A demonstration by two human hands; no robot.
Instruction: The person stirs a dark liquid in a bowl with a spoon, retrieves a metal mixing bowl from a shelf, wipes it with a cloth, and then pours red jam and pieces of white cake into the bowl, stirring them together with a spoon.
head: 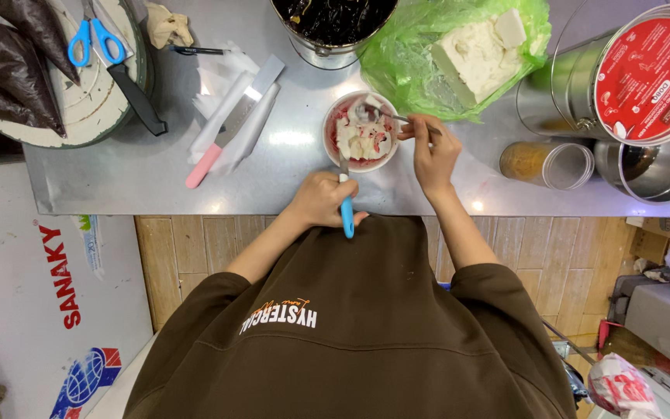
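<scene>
A small white bowl (pixel 330 124) of white cream streaked with red stands on the steel counter (pixel 118 171), near its front edge. My left hand (pixel 319 199) grips a blue-handled spatula (pixel 347 213) whose blade reaches up into the bowl. My right hand (pixel 430 151) pinches a metal spoon (pixel 378 113) by its handle, with the spoon's head resting in the cream. Both hands sit just in front of the bowl, and my brown sleeves fill the lower part of the view.
Behind the bowl lie a green plastic bag holding a white block (pixel 474 54) and a metal pot of dark filling (pixel 335 23). A red-lidded tin (pixel 649 70) and a clear cup (pixel 548 164) stand right. A pink-handled palette knife (pixel 230 128), blue scissors (pixel 94 39) and dark piping bags (pixel 9 66) lie left.
</scene>
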